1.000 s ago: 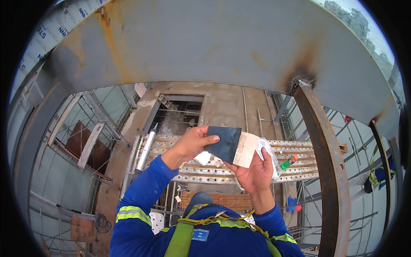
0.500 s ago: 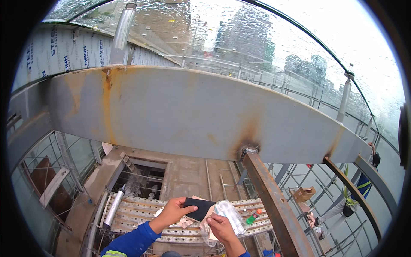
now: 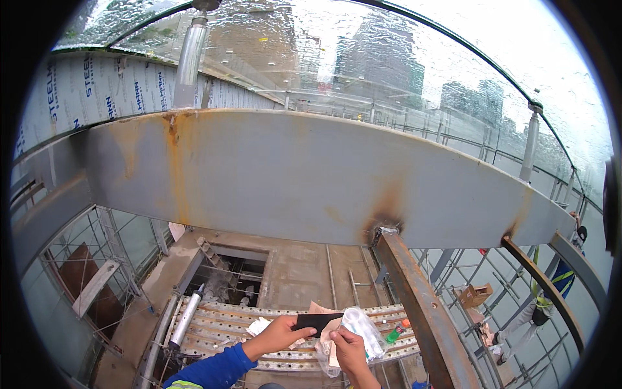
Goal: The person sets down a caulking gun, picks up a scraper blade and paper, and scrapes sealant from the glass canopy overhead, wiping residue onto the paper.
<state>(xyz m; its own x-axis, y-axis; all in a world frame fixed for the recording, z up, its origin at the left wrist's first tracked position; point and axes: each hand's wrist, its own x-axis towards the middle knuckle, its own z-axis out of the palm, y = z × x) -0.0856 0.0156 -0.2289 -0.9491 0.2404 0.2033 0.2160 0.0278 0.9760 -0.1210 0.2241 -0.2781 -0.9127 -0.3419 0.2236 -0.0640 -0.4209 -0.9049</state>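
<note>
My left hand (image 3: 277, 336) pinches the left end of a thin, black rectangular sheet (image 3: 316, 323) between thumb and fingers. At the sheet's other end my right hand (image 3: 350, 349) is closed, thumb against fingers, on pale pinkish paper (image 3: 328, 347). How far that paper joins the black sheet is hard to make out. Just beyond the right hand is a crumpled clear plastic bag (image 3: 364, 329) with whitish contents. Both hands are over perforated metal planks (image 3: 220, 318); a green bottle (image 3: 394, 333) with a red cap rests there, right of the bag.
A wide grey steel beam (image 3: 291, 175) with rust stains crosses ahead, below wet glass. A rusty beam (image 3: 414, 292) runs toward me on the right. A silver sealant gun (image 3: 186, 319) lies at left, near a floor opening (image 3: 243, 269). Another person (image 3: 551, 295) stands among scaffold poles, near a cardboard box (image 3: 475, 295).
The view has shifted slightly, so the surroundings appear farther right. The black sheet is held more level now, and both hands have come a little lower and to the right in the picture.
</note>
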